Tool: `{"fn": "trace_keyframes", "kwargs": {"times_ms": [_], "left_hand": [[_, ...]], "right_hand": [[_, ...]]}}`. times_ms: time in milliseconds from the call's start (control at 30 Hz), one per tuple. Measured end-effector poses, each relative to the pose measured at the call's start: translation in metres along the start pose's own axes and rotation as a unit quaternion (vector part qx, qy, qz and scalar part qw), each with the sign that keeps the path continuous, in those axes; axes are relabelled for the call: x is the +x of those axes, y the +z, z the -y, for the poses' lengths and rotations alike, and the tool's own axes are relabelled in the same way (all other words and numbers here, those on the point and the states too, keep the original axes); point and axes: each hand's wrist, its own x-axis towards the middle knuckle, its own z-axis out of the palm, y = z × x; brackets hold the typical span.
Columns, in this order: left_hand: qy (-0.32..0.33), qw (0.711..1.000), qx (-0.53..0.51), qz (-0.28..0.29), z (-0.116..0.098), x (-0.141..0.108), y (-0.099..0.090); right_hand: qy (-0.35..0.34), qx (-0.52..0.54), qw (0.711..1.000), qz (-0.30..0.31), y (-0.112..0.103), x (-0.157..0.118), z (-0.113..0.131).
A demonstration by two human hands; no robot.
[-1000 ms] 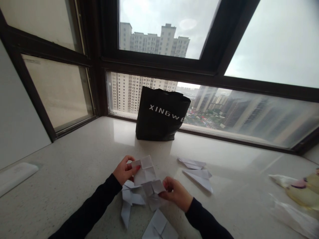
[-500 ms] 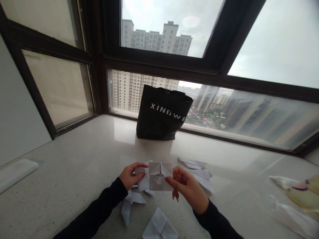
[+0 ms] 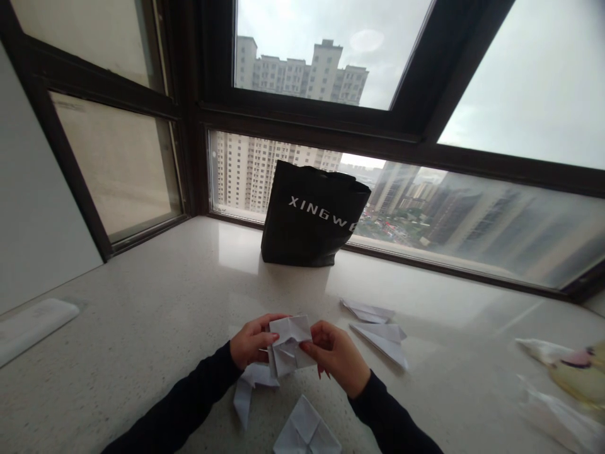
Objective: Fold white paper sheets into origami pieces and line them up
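Note:
Between my hands is a square of folded white paper (image 3: 292,334), its flaps meeting near the middle. My left hand (image 3: 254,342) grips its left side, thumb in front and fingers behind. My right hand (image 3: 338,354) pinches the right side, with the thumb on the front face. More white paper shows just behind the square's lower left edge; I cannot make out its full shape. A folded white paper piece with pointed arms (image 3: 244,397) lies below my left hand. Nearer to me rests a square folded paper (image 3: 307,429), cut off by the frame's lower edge.
Two folded paper planes (image 3: 382,340) lie right of my right hand. A black bag (image 3: 314,217) stands by the window on the speckled white sill (image 3: 189,277). Plastic packaging (image 3: 567,391) lies far right, a white object (image 3: 38,328) far left.
The folded square has shifted slightly left and tilted. My right hand has moved left, and the paper formerly seen beside the square in my left hand is now mostly behind it.

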Motion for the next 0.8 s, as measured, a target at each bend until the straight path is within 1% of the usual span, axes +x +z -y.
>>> {"fn": "trace_keyframes", "kwargs": {"times_ms": [67,133,200,233,267,300,400,433,467,500,567,633,667,733,800], "left_hand": [[0.026,0.998,0.049,-0.026,0.002,0.0,0.002],[0.073,0.992,0.085,-0.053,0.006,0.001,0.002],[0.109,0.988,0.083,-0.065,0.008,0.003,-0.001],[0.115,0.988,0.075,-0.07,0.008,0.003,-0.003],[0.117,0.988,0.071,-0.078,0.008,0.004,-0.006],[0.117,0.986,0.071,-0.089,0.007,0.005,-0.009],[0.122,0.982,0.083,-0.119,0.006,0.007,-0.017],[0.122,0.981,0.087,-0.122,0.005,0.007,-0.018],[0.121,0.981,0.092,-0.122,0.006,0.007,-0.018],[0.118,0.981,0.095,-0.121,0.006,0.007,-0.018],[0.115,0.981,0.101,-0.119,0.008,0.007,-0.016],[0.113,0.981,0.108,-0.115,0.011,0.007,-0.013],[0.114,0.981,0.112,-0.11,0.012,0.007,-0.011],[0.114,0.983,0.114,-0.087,0.013,0.006,-0.005],[0.103,0.987,0.109,-0.051,0.014,0.004,0.001]], "right_hand": [[-0.005,-0.015,1.0,0.001,0.001,0.001,-0.001],[-0.027,-0.058,0.998,-0.014,0.001,0.0,0.0],[-0.056,-0.124,0.99,-0.045,-0.002,-0.004,0.003],[-0.064,-0.162,0.983,-0.054,-0.003,-0.007,0.005],[-0.065,-0.203,0.976,-0.049,-0.005,-0.011,0.005],[-0.057,-0.246,0.967,-0.03,-0.006,-0.016,0.005],[-0.017,-0.36,0.93,0.074,-0.007,-0.033,-0.003],[-0.006,-0.38,0.92,0.1,-0.007,-0.038,-0.006],[0.004,-0.385,0.916,0.115,-0.007,-0.041,-0.008],[0.015,-0.375,0.919,0.123,-0.007,-0.044,-0.009],[0.04,-0.302,0.944,0.131,-0.012,-0.044,-0.006],[0.059,-0.172,0.974,0.136,-0.02,-0.039,0.006],[0.06,-0.101,0.985,0.13,-0.025,-0.035,0.013],[0.033,-0.006,0.995,0.094,-0.033,-0.026,0.026],[0.001,0.019,0.998,0.058,-0.034,-0.018,0.034]]}}
